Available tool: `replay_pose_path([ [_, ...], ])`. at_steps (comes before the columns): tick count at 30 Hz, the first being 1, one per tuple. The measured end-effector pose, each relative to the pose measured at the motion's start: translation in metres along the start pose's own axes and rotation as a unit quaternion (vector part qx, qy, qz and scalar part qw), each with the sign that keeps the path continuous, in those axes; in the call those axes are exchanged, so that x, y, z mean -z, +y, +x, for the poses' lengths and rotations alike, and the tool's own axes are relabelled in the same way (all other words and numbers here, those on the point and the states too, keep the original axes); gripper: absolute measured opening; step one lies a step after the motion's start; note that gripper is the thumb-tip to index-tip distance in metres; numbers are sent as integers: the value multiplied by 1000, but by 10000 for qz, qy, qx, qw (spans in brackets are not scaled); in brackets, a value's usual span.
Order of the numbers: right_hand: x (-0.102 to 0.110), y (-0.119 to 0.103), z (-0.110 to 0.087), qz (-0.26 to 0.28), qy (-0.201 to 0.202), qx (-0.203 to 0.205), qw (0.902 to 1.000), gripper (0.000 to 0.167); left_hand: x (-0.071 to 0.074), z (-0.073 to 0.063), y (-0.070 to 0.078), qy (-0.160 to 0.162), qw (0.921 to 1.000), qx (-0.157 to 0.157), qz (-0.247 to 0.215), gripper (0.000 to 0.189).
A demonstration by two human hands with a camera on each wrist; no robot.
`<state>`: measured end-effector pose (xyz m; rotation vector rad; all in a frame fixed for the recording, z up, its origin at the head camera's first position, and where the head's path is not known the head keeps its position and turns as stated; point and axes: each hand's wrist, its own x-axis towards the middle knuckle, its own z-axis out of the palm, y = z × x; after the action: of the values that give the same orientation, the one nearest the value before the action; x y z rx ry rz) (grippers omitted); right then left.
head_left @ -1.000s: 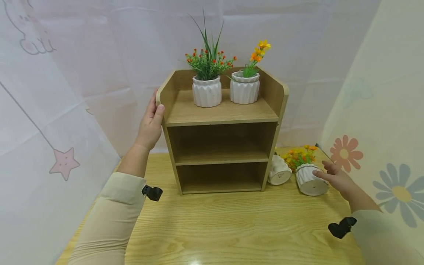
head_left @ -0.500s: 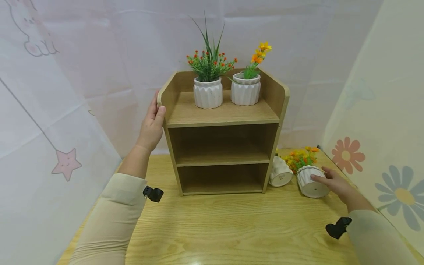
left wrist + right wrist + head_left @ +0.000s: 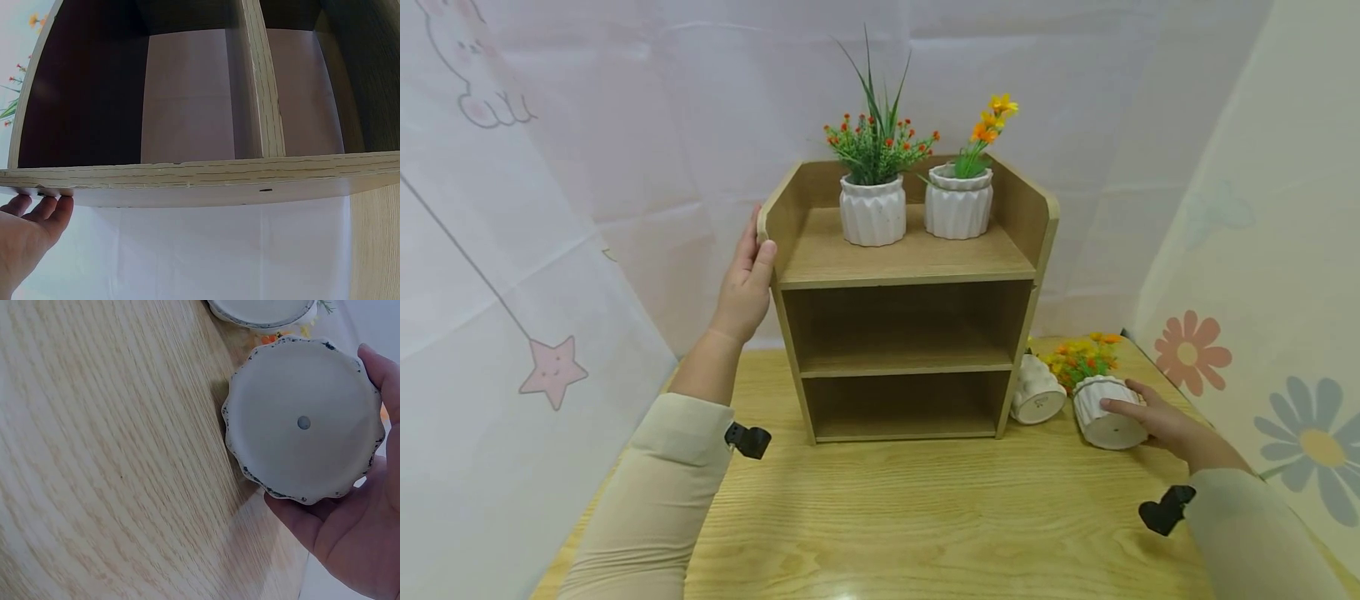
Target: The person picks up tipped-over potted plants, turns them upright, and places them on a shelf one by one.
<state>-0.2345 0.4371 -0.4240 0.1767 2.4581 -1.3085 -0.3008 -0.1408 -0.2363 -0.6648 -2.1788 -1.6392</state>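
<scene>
Moved toward nine o'clock since a second ago with the right hand (image 3: 1163, 421), now clamped round the tipped flowerpot (image 3: 1092, 410) on the surface (image 3: 895, 517) at its nine, base (image 3: 1116, 433) to five and flowers (image 3: 1082, 358) to eleven, well apart from the left hand (image 3: 743, 293), laid straight-fingered against the shelf (image 3: 902, 265).

- Table (image 3: 887, 517): light wood, grain lines plainly visible; bright glare spot at the near edge.
- Shelf (image 3: 910, 265): wooden, upright on the table, toward its back; top board with raised sides and back, two compartments below.
- On the top board, left: red-flower pot (image 3: 873, 212), white, fluted, upright.
- On the top board, right: yellow-flower pot (image 3: 958, 204), white, upright, just beside the first.
- On the table, right of the shelf: inner pot (image 3: 1039, 396), tipped, base facing forward.
- Farther right: outer pot (image 3: 1107, 412), also tipped, base forward.
</scene>
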Motion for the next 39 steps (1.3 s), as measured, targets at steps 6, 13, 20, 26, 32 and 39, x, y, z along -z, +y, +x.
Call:
replay_pose_path([
  [6, -3, 1, 0, 138, 44, 3, 9999, 102, 0, 0, 0, -11, 10000, -17, -26, 57],
  [13, -9, 10, 0, 226, 324, 292, 9988, 97, 0, 1, -2, 19, 10000, -81, -22, 56],
  [20, -16, 17, -7, 159, 879, 602, 9942, 95, -1, 2, -3, 44, 10000, -19, -26, 57],
  [26, -20, 24, -8, 151, 1419, 629, 9878, 99, -1, 1, -2, 32, 9999, -47, -107, 56],
  [32, -29, 30, -12, 142, 1793, 798, 9805, 99, -1, 1, -1, 29, 9999, -38, -123, 56],
  [39, -35, 37, -20, 51, 1871, 841, 9787, 103, -1, 1, -1, 51, 10000, -19, -84, 57],
])
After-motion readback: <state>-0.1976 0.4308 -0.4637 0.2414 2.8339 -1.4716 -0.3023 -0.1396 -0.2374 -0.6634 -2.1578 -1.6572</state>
